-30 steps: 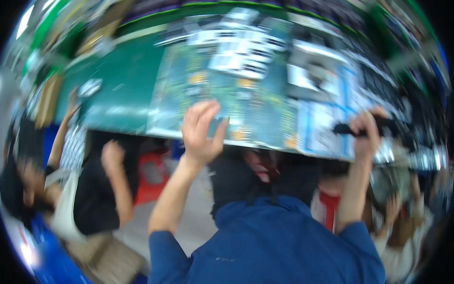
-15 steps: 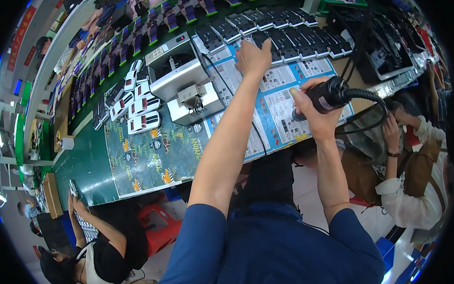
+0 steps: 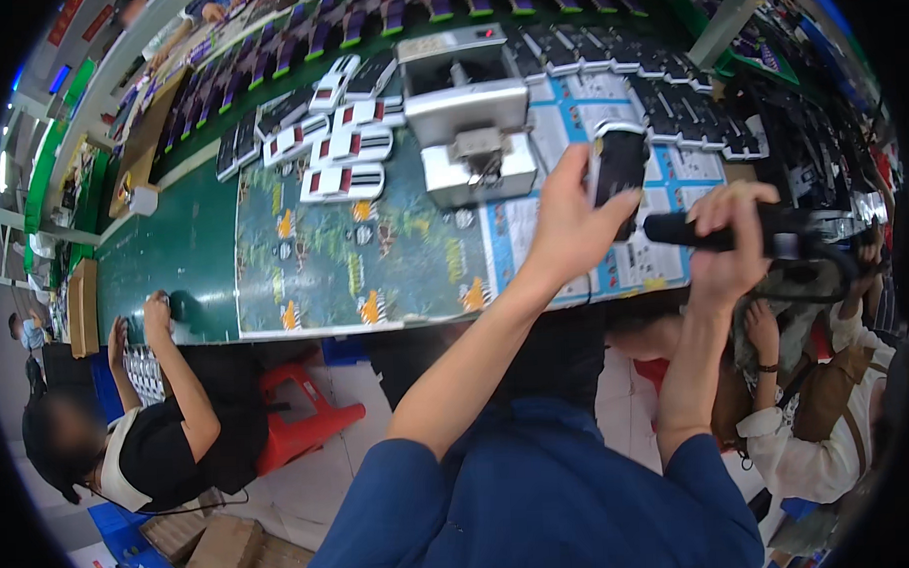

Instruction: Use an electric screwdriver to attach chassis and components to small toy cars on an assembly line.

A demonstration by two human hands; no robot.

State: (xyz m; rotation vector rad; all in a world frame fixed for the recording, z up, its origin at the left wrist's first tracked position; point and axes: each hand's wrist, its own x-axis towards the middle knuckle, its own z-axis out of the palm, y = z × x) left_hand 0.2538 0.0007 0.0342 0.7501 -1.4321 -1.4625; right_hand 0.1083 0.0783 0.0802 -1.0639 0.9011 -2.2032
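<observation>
My left hand is closed round a toy car, its black underside showing and a white edge at the far end. It is held up over the printed sheets on the bench. Close by on the right, my right hand grips a black corded electric screwdriver, lying nearly level with its tip pointing left at the car's near end. A small gap seems to separate tip and car. Behind them, rows of similar black-bottomed toy cars lie side by side.
A metal bench machine stands left of my hands. Beyond it lie several white toy cars on the green bench. Purple-and-black parts line the back. One person sits at left beside a red stool; another is close at right.
My left hand has drawn a toy car back from the rows toward me. My right hand has swung the screwdriver so its tip faces the car. The whole view has turned left.
</observation>
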